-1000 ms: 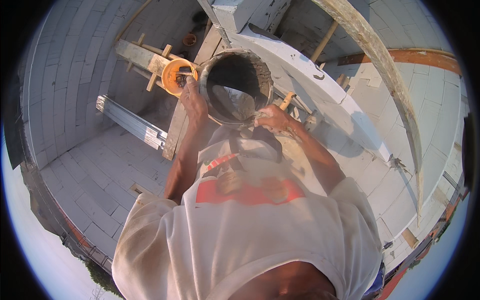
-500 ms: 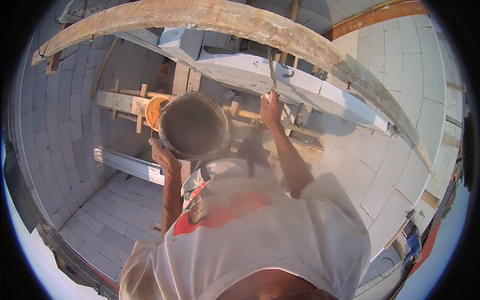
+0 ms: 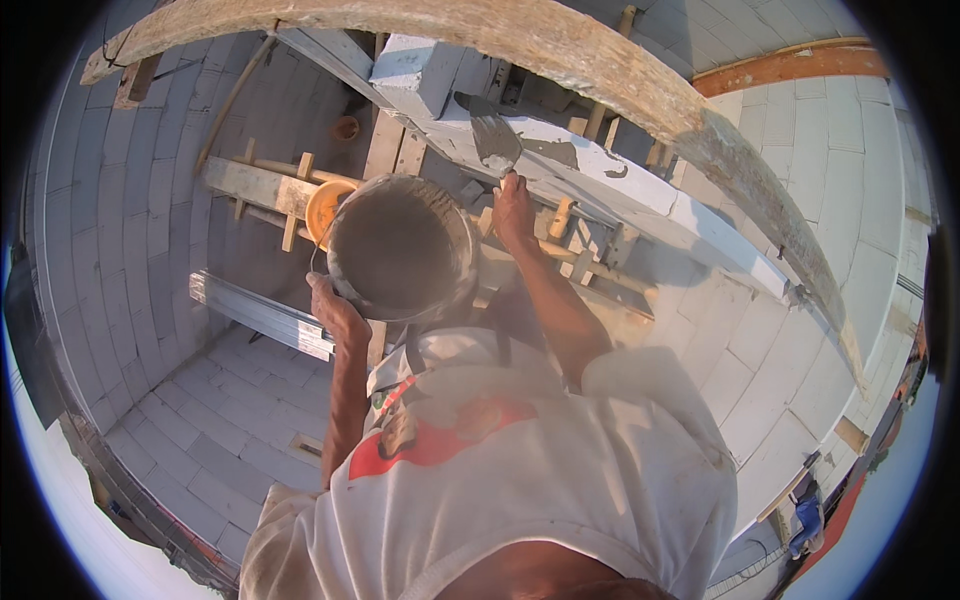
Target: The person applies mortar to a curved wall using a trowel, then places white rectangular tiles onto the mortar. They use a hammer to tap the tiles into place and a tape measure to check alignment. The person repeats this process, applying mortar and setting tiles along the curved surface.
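My left hand (image 3: pixel 338 308) grips the rim or handle of a round bucket (image 3: pixel 466 262) at its near left side. Grey mortar (image 3: pixel 395 245) lies inside the bucket. In my right hand (image 3: pixel 514 213) is the handle of a trowel (image 3: pixel 495 138), its blade pointing away and smeared with grey. The blade lies over the top of a white block wall (image 3: pixel 600 163), beside a wet mortar patch (image 3: pixel 550 151). A white block (image 3: pixel 415 78) stands on that wall to the left of the blade. Whether the blade touches the wall I cannot tell.
A weathered timber beam (image 3: pixel 400 14) arches across the far side, above the wall. Behind the bucket sits an orange pail (image 3: pixel 325 205) by a plank scaffold (image 3: pixel 250 187). Metal profiles (image 3: pixel 262 312) lie lower left. Block walls (image 3: pixel 120 240) enclose the room.
My right hand has moved left and turned the trowel, so its flat blade now shows by the standing block. A mortar patch now shows on the wall top. My left hand still holds the bucket.
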Demonstrator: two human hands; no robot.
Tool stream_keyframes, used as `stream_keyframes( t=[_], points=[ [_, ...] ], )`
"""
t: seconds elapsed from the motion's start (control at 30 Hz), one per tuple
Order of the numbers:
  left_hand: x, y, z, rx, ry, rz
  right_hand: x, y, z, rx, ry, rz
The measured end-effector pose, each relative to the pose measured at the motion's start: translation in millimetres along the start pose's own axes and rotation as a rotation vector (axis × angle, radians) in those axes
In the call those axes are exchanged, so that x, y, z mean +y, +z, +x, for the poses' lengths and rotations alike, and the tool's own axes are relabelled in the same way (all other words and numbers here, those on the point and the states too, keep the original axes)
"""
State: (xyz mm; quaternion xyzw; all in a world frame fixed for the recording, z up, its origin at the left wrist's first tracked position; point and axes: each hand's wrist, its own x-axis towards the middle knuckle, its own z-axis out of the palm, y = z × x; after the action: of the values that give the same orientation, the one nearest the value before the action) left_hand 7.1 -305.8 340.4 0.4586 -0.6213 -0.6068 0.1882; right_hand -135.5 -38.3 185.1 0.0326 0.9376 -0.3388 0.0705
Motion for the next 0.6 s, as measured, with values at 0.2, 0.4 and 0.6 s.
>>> stream_keyframes(
  t=[0.2, 0.4, 0.6],
  points=[
    [10, 3, -1, -0.067, -0.041, 0.044, 8, -25, -46, -0.282, -0.116, -0.013],
    [11, 24, -6, -0.114, 0.047, 0.04, -9, -93, -77, -0.452, -0.346, -0.038],
    [22, 48, -16, -0.213, 0.179, 0.186, -55, -92, -76, -0.54, -0.523, -0.484]
  ],
)
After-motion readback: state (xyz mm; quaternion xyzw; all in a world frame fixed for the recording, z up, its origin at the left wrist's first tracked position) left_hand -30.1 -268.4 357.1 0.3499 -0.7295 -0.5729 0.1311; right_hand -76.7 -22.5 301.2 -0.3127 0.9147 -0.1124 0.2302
